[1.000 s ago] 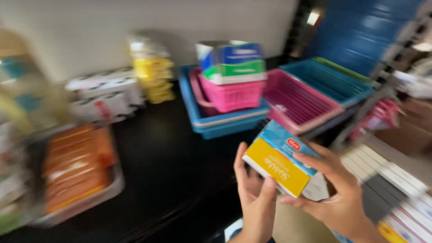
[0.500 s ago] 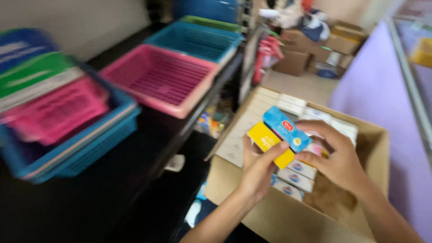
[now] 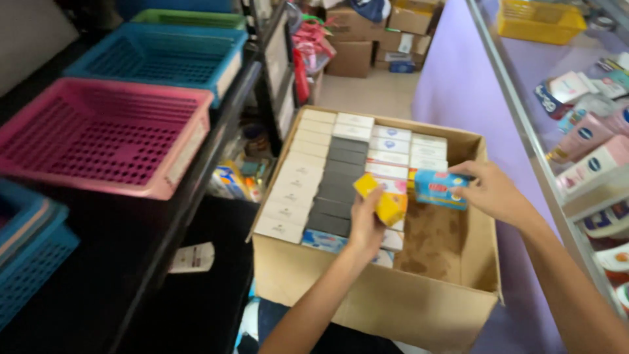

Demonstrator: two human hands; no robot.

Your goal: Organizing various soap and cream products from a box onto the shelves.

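Note:
An open cardboard box [image 3: 419, 308] stands below me, packed with rows of small white, grey and blue cartons [image 3: 327, 177]. My left hand [image 3: 364, 221] grips a small carton with a yellow end [image 3: 382, 200] over the box's middle. My right hand [image 3: 493, 192] holds a blue carton [image 3: 438, 189] just to the right of it, above a bare patch of the box's bottom [image 3: 432, 242].
On a dark shelf at the left sit a pink basket [image 3: 105, 137], a blue basket [image 3: 160, 56] and a green one [image 3: 187, 16] behind. A purple counter [image 3: 458, 85] with tubes and a yellow basket [image 3: 540, 19] runs along the right. More cardboard boxes stand at the back.
My view swung from the shelf of baskets down to the cardboard box. The single carton held in both hands has given way to one carton in each hand, spread apart over the box.

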